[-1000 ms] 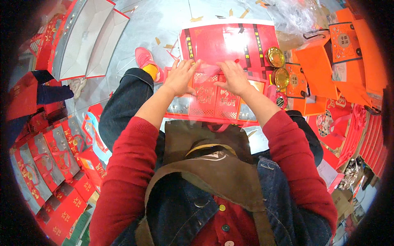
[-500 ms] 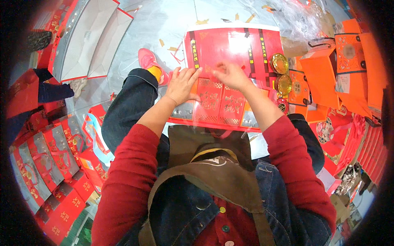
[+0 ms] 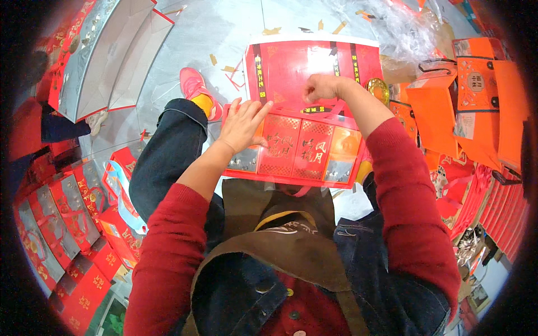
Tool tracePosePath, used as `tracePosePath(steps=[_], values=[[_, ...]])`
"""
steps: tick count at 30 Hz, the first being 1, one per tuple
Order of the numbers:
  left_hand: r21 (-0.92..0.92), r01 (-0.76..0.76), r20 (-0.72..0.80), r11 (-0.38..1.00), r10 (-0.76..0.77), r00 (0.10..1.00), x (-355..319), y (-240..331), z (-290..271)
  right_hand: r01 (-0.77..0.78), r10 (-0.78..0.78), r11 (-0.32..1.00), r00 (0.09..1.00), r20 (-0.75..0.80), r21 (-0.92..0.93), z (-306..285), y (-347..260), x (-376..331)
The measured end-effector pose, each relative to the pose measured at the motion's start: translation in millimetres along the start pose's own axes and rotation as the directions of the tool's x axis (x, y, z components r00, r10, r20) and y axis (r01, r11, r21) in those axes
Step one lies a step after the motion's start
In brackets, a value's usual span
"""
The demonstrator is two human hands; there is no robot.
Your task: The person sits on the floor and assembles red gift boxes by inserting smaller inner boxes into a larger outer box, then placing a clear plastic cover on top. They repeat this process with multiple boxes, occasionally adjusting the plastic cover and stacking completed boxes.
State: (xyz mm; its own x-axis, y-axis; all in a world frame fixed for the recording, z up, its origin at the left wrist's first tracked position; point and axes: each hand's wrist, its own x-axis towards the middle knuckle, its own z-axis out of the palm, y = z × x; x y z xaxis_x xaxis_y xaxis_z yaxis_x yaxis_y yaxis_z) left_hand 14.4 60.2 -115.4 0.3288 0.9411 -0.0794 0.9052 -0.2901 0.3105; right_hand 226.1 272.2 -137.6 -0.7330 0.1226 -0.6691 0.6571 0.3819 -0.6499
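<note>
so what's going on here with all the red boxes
A seated person in red sleeves and a brown apron is working on an open red gift box on their lap. The left hand lies flat on the box's tray of small red packets, fingers spread. The right hand pinches something at the hinge, below the raised lid; what it holds is too small to tell. More red boxes are stacked on the left, orange bags on the right.
</note>
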Motion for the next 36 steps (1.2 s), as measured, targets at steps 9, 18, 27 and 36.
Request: tracePosePath(steps=[9,18,27,36], values=[[-0.089,-0.041,0.043,0.995,0.045,0.998,15.5,-9.2,-4.2,-0.115,0.146,0.988,0.920,-0.365,0.106,63.6,30.9,67.3],[-0.101,0.009,0.145,0.995,0.006,0.989,18.1,-7.0,-7.5,-0.200,-0.200,0.952,0.158,-0.967,-0.230,104.3,-57.4,-35.4],[-0.037,0.088,0.150,0.995,-0.082,0.985,14.8,-0.6,2.4,-0.007,-0.209,0.974,0.346,-0.915,-0.225,132.0,-62.8,-41.8],[-0.040,0.047,0.055,0.998,-0.044,0.997,5.1,5.1,-2.4,-0.167,-0.210,0.936,0.446,-0.870,-0.311,140.7,-78.9,-43.1]])
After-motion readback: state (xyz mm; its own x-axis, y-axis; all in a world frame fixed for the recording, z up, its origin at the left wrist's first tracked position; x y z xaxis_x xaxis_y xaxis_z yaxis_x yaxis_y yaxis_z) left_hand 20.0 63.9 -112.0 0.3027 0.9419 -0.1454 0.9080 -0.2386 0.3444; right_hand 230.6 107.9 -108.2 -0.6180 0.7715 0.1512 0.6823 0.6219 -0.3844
